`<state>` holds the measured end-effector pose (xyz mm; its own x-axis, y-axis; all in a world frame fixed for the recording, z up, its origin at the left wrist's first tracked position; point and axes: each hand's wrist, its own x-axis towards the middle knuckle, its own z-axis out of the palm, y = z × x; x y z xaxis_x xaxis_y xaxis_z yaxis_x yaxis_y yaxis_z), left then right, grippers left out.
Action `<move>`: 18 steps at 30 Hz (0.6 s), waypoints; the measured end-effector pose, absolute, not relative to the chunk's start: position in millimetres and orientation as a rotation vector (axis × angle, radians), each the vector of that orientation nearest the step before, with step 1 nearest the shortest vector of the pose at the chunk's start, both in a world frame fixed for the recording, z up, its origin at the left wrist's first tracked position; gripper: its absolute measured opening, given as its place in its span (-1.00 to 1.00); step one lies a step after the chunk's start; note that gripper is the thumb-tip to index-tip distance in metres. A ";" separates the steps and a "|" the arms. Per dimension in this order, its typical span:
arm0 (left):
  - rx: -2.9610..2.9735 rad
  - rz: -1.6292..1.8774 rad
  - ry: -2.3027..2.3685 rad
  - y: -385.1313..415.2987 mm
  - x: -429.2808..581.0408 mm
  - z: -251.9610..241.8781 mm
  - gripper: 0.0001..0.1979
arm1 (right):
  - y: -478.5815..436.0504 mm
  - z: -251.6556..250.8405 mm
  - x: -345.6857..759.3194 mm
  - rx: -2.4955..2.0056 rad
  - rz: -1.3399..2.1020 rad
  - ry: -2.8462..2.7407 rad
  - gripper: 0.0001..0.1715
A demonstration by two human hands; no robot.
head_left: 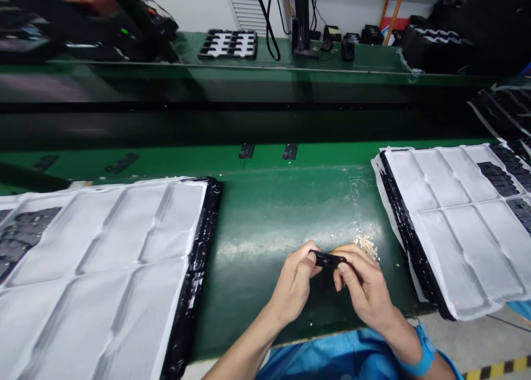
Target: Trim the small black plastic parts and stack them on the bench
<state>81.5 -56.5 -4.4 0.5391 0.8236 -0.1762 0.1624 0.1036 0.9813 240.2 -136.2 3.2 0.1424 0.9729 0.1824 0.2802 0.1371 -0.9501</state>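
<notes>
A small black plastic part (pixel 327 260) is held above the green bench between both hands. My left hand (pixel 295 280) pinches its left end, thumb on top. On its right end, my right hand (pixel 365 283) closes thumb and fingers round it. A bit of something yellowish shows by the right fingers, too small to name. Just beyond my right hand lies a heap of small pale bits (pixel 366 246) on the bench. A blue band (pixel 423 351) circles my right wrist.
Stacked black trays lined with white sheets stand left (pixel 120 230) and right (pixel 452 186), with black parts in some compartments. Flat black parts (pixel 246 150) lie on the green strip behind. A raised shelf (pixel 265 64) at the back carries another tray (pixel 229 43).
</notes>
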 end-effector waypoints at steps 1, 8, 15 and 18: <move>1.400 0.609 0.921 -57.6 81.5 -5.8 -0.60 | -136.1 3.2 239.9 -1.355 0.825 -1.342 -0.66; 1.370 0.587 0.935 -63.2 81.2 -8.6 -0.62 | -136.7 5.5 238.5 -1.359 0.835 -1.311 -0.60; 1.426 0.562 0.873 -63.9 80.3 -7.5 -0.71 | -138.4 0.5 238.1 -1.351 0.898 -1.197 -0.72; 1.543 0.560 0.841 -61.1 80.8 -6.2 -0.76 | -138.5 -1.7 238.4 -1.369 0.904 -1.141 -0.74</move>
